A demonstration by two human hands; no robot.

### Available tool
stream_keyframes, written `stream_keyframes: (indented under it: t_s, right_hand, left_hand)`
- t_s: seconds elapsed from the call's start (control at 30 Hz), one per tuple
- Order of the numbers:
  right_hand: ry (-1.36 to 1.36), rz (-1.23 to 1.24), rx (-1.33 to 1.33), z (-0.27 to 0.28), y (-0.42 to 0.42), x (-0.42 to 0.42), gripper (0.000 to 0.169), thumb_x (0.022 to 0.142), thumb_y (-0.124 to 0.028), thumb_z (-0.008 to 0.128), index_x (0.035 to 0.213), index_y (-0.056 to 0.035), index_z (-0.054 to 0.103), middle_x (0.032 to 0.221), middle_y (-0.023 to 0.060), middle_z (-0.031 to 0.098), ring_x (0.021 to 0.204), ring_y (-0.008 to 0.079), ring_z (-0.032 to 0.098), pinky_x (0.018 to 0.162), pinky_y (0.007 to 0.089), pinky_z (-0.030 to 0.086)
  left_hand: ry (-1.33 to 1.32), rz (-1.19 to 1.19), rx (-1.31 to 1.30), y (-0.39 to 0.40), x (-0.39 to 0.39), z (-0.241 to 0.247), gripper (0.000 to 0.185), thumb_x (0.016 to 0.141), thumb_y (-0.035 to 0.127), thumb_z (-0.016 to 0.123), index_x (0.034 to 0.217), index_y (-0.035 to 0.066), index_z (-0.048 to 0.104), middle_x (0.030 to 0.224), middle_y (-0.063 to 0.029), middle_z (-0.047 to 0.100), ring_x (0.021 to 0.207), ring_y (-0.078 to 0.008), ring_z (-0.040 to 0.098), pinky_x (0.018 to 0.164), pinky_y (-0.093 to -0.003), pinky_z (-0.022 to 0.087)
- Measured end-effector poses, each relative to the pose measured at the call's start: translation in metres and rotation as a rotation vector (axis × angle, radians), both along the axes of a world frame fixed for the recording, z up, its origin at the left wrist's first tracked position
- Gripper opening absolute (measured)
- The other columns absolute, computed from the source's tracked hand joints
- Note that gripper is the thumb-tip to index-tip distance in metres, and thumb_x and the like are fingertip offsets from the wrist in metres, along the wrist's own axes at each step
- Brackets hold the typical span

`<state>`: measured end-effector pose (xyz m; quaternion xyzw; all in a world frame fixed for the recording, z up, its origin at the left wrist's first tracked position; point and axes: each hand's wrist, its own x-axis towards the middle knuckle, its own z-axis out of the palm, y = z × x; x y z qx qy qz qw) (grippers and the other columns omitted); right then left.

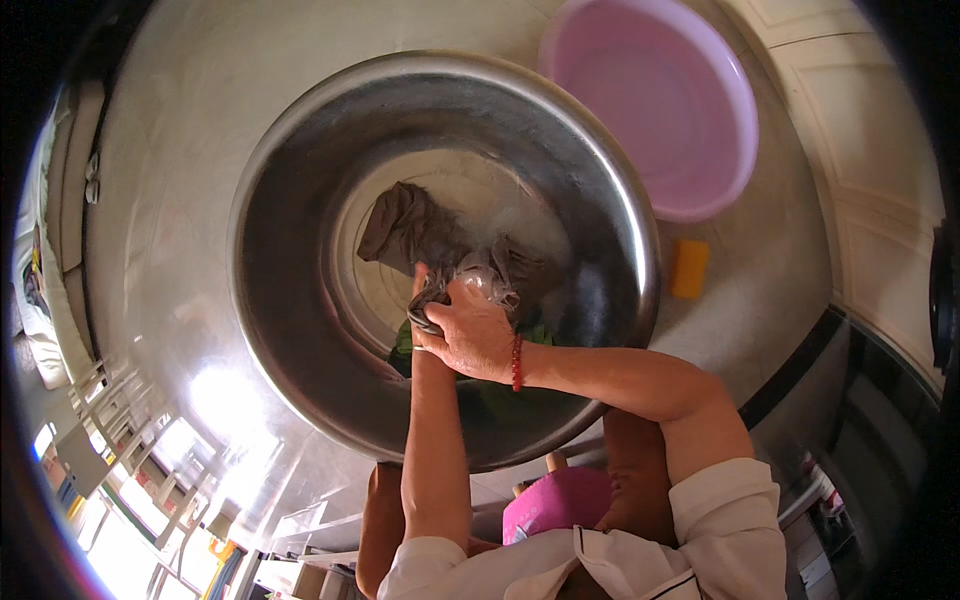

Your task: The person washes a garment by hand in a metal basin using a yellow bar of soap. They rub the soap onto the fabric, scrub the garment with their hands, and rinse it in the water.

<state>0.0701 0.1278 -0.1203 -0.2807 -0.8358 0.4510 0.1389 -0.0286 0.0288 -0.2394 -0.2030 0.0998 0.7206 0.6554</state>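
A wet grey-brown cloth (409, 225) lies bunched in a large stainless steel basin (292, 172), partly in water. My right hand (480, 334), with a red bead bracelet at the wrist, grips a gathered part of it. My left hand (421, 277) is mostly covered by the cloth and my right hand; only a finger and the wrist, with a thin pale band, show. Its grip is hidden. Clear water rises in a small splash by my right knuckles. Under my hands, a dark green item (403, 349) shows at the near side of the basin floor.
A pink plastic tub (645, 112) stands against the basin's far right side. On the tiled floor to the right lies a yellow-orange block (688, 268). Pale panelled cabinet doors (862, 112) line the right edge. A bright pink seat (559, 499) shows between my knees.
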Motion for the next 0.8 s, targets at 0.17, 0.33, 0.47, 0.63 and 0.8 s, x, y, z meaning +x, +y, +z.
stream_keyframes:
  t_s: [0.17,0.33,0.47,0.63,0.8]
  right_hand:
    - [-0.106,-0.044,0.102,-0.066,0.040,0.003,0.025,0.078,-0.030,0.061,0.075,-0.0058,0.060,0.079,0.0133,0.057,0.073,0.0289,0.058,0.060,0.0417,0.046]
    - [-0.202,0.025,0.509,-0.092,0.100,-0.007,0.032,0.079,-0.038,0.060,0.103,-0.0163,0.059,0.105,0.0111,0.054,0.103,0.0326,0.048,0.077,0.0475,0.042]
    - [-0.678,-0.061,0.110,-0.084,0.096,0.004,0.056,0.077,-0.019,0.067,0.128,-0.0236,0.045,0.130,0.0174,0.032,0.113,0.0394,0.040,0.084,0.0540,0.044]
    - [-0.354,0.012,-0.107,-0.054,0.062,0.002,0.028,0.076,-0.022,0.064,0.097,-0.0036,0.064,0.094,0.0258,0.056,0.081,0.0389,0.060,0.074,0.0417,0.051]
    - [-0.185,0.138,-0.026,0.003,0.019,0.006,0.031,0.083,-0.031,0.055,0.075,-0.0030,0.066,0.074,0.0183,0.060,0.070,0.0346,0.062,0.061,0.0438,0.050]
  left_hand:
    - [0.386,-0.083,-0.673,0.041,0.050,0.050,0.038,0.094,0.026,0.035,0.117,0.001,0.051,0.118,-0.0149,0.054,0.104,-0.0295,0.055,0.090,-0.0435,0.045]
    - [0.492,-0.047,-0.716,0.073,0.043,0.077,0.044,0.095,0.034,0.039,0.120,0.000,0.049,0.120,-0.0119,0.053,0.107,-0.0289,0.054,0.092,-0.0447,0.045]
    - [0.257,-0.202,-0.684,0.080,0.023,0.088,0.064,0.092,0.055,0.036,0.136,0.009,0.037,0.138,-0.0140,0.038,0.126,-0.0329,0.037,0.104,-0.0551,0.026]
    - [0.208,-0.238,-0.705,0.077,0.006,0.077,0.065,0.088,0.061,0.040,0.132,0.012,0.044,0.133,-0.0088,0.046,0.120,-0.0305,0.044,0.100,-0.0502,0.035]
    - [0.237,-0.109,-0.491,0.063,0.009,0.067,0.047,0.092,0.040,0.051,0.123,0.005,0.052,0.120,-0.0071,0.057,0.105,-0.0266,0.053,0.094,-0.0385,0.042]
